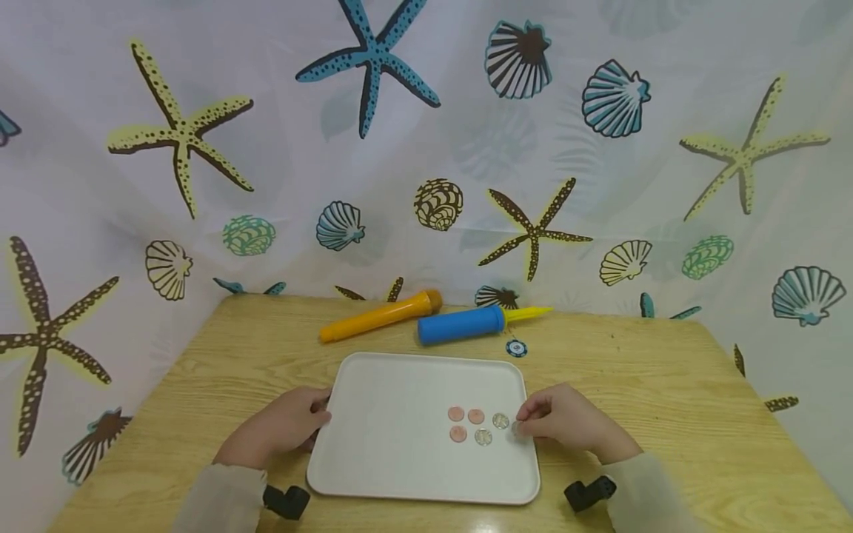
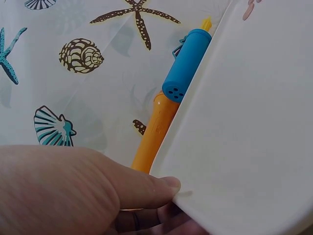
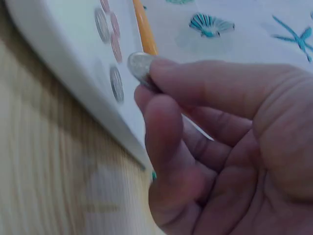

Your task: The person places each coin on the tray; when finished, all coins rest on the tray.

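A white tray lies on the wooden table. My left hand grips its left rim, thumb on top and fingers curled beneath. At the tray's right edge my right hand pinches a silver coin between thumb and fingers; in the right wrist view the coin is tilted and held above the tray. Three copper-coloured coins, one of them this coin, lie flat on the tray's right half. Beside them are two silver coins, a nearer one and a farther one.
Behind the tray lie an orange microphone-shaped toy and a blue hand pump with a yellow nozzle. A dark poker chip is near the pump. A curtain printed with starfish and shells hangs at the table's back.
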`<state>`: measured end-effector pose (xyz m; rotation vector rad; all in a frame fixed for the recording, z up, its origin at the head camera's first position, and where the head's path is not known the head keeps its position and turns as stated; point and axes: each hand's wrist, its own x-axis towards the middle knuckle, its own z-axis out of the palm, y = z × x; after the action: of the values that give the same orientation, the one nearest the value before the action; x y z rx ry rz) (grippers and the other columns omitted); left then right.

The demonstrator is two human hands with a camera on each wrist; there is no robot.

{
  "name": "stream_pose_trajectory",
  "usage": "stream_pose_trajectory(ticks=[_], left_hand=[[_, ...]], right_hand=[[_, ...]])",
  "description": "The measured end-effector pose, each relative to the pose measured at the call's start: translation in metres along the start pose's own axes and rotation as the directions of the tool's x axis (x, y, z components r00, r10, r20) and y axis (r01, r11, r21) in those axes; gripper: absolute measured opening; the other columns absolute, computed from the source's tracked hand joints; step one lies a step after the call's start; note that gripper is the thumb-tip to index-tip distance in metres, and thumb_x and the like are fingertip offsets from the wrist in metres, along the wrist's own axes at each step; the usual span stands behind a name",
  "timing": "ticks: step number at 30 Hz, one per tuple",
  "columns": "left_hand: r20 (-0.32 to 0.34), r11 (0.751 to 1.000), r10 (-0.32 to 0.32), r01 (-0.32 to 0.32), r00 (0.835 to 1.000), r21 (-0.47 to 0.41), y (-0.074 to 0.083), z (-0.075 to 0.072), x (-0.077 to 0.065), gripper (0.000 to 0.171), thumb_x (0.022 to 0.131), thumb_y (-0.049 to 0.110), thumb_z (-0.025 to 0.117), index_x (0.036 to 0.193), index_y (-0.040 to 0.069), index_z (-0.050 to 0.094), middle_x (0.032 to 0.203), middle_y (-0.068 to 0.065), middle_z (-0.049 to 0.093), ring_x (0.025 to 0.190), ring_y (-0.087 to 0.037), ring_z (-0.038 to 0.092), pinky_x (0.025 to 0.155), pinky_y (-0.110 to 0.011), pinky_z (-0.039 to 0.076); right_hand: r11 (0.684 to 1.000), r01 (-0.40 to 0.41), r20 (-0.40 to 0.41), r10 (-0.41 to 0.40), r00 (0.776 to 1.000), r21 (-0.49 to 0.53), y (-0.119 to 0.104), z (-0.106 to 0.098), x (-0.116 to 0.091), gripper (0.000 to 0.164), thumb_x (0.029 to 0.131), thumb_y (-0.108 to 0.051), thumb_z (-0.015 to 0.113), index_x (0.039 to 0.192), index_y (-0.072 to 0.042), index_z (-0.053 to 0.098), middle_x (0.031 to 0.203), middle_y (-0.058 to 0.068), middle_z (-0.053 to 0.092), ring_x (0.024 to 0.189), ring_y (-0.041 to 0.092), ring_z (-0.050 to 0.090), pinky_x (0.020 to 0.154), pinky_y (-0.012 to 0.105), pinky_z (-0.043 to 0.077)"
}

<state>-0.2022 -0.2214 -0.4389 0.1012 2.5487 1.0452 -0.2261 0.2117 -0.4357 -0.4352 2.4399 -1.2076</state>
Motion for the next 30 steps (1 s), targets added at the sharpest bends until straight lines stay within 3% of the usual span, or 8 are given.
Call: stream_pose_trajectory(ticks=[8,15,24,30], left_hand=[[0.009,1.0,-0.004,0.004,1.0,-0.002,0.004,0.0,-0.001,0.052,0.103,0.006,0.052,0.152,-0.006,0.037,0.102,-0.008,0.061,0.075,-0.017,0.062,0.067,-0.033,0.054],[0.01,1.0,0.015,-0.015,1.0,0.009,0.004,0.0,0.0,0.052,0.104,0.006,0.051,0.152,-0.005,0.037,0.099,-0.008,0.06,0.072,-0.017,0.06,0.066,-0.033,0.053],[0.01,0.999,0.028,-0.029,1.0,0.022,0.004,0.001,0.0,0.051,0.103,0.006,0.052,0.152,-0.005,0.039,0.097,-0.007,0.059,0.072,-0.018,0.06,0.065,-0.033,0.053],[0.004,0.999,0.032,-0.032,0.999,0.035,0.004,0.003,0.0,0.051,0.103,0.006,0.052,0.151,-0.005,0.04,0.095,-0.006,0.062,0.074,-0.017,0.06,0.065,-0.033,0.052]], right_hand=[[0.987,-0.034,-0.025,0.03,0.999,-0.158,-0.027,0.022,0.0,0.008,0.085,-0.016,0.081,0.083,-0.013,0.075,0.074,-0.004,0.065,0.061,0.011,0.052,0.055,0.025,0.043],[0.972,-0.042,-0.072,0.026,0.997,-0.232,-0.03,0.03,-0.003,0.008,0.084,-0.009,0.08,0.079,-0.011,0.074,0.074,-0.003,0.065,0.066,0.012,0.055,0.059,0.028,0.048],[0.962,-0.044,-0.087,0.021,0.996,-0.269,-0.027,0.036,-0.002,0.008,0.085,-0.006,0.078,0.079,-0.011,0.075,0.075,-0.004,0.065,0.07,0.013,0.056,0.061,0.028,0.049],[0.97,-0.029,-0.065,0.014,0.998,-0.243,-0.022,0.025,-0.005,0.007,0.092,-0.02,0.073,0.087,-0.015,0.074,0.079,-0.005,0.065,0.073,0.014,0.055,0.062,0.029,0.047]])
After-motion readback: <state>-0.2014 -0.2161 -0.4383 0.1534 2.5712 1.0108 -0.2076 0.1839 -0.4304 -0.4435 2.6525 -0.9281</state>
